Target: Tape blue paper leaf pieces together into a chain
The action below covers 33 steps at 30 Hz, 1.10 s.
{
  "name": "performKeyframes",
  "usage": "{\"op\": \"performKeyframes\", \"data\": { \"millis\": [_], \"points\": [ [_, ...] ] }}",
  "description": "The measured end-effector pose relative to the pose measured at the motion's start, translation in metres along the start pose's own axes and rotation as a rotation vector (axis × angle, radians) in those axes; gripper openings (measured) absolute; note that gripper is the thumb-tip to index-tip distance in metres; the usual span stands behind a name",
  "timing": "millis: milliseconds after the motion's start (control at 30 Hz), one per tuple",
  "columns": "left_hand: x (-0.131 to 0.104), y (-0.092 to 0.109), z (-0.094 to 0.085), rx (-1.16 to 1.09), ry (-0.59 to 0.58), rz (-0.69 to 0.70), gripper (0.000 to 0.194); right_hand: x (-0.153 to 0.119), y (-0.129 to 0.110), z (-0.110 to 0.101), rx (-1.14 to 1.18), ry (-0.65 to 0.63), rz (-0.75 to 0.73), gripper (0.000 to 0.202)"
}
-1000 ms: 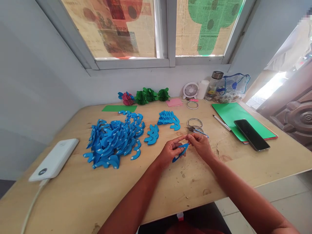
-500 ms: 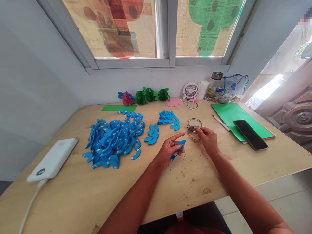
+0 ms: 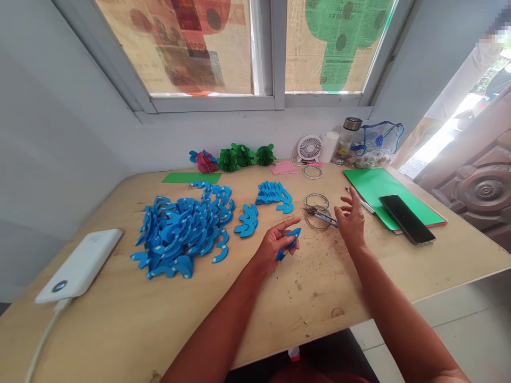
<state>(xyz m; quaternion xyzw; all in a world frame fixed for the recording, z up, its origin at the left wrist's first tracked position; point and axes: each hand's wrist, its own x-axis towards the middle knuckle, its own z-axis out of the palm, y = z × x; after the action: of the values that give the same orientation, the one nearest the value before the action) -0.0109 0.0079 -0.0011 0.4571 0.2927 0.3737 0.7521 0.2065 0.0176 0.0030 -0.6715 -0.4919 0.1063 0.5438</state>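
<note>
1 folded blue paper piece [image 3: 288, 246] is held lightly between the thumb and fingers of the left hand [image 3: 274, 243], above the table [image 3: 120, 332], roughly midway along its length and toward the near edge. The right hand [image 3: 352, 221] is raised with its fingers spread and nothing gripped, just beside the handles of a pair of small snips [image 3: 325, 217], which are laid across 1 of 2 overlapping metal rings [image 3: 316, 194]. Featherweight and springy, the piece is judged easily creased or bent by a hard pinch; it is best taken by the fold, with the narrow tips spared. More cut pieces are heaped in a large blue pile [image 3: 179, 234] toward the left edge, with 2 smaller groups arranged between pile and rings. The pale wood is marked by knots and scattered specks, and its smooth face is judged likely to let loose paper slide. A black phone [image 3: 407, 219] is rested partly on green sheets [image 3: 393, 186] near the right edge. The far edge is backed by a pale wall and a papered window [image 3: 335, 48].
</note>
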Motion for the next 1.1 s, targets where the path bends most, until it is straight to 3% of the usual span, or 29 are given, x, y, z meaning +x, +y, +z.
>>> {"op": "performKeyframes", "data": {
  "millis": [100, 167, 400, 533, 600, 667, 767, 933, 1033, 1100],
  "points": [
    [0.001, -0.001, 0.0, 0.011, 0.024, -0.001, 0.06, -0.001, -0.003, -0.001, -0.143, -0.096, 0.047, 0.034],
    [0.001, -0.001, -0.001, 0.005, 0.031, 0.006, 0.059, -0.003, -0.005, -0.001, -0.239, -0.131, 0.077, 0.04],
    [0.002, -0.004, -0.002, -0.016, 0.038, 0.009, 0.056, 0.003, 0.009, 0.001, -0.227, -0.022, -0.116, 0.027],
    [0.002, -0.007, -0.003, -0.046, 0.037, 0.031, 0.054, 0.01, 0.018, -0.002, -0.192, 0.053, -0.108, 0.027],
    [0.002, -0.007, -0.003, -0.043, 0.03, 0.032, 0.054, 0.012, 0.019, -0.003, -0.134, 0.04, -0.104, 0.039],
    [0.002, -0.006, -0.002, -0.036, 0.03, 0.026, 0.054, 0.012, 0.017, -0.003, -0.049, -0.002, -0.076, 0.05],
    [0.002, -0.003, -0.001, -0.038, 0.056, 0.008, 0.054, 0.009, 0.012, -0.002, 0.111, -0.055, 0.048, 0.038],
    [0.001, -0.002, 0.0, -0.049, 0.066, -0.011, 0.054, 0.008, 0.008, -0.003, 0.221, -0.003, 0.212, 0.041],
    [0.001, -0.002, 0.0, -0.054, 0.075, -0.015, 0.054, 0.008, 0.009, -0.002, 0.203, -0.068, 0.142, 0.039],
    [0.002, -0.003, -0.001, -0.047, 0.066, -0.012, 0.055, 0.006, 0.011, -0.001, 0.029, -0.176, 0.04, 0.04]
  ]
}}
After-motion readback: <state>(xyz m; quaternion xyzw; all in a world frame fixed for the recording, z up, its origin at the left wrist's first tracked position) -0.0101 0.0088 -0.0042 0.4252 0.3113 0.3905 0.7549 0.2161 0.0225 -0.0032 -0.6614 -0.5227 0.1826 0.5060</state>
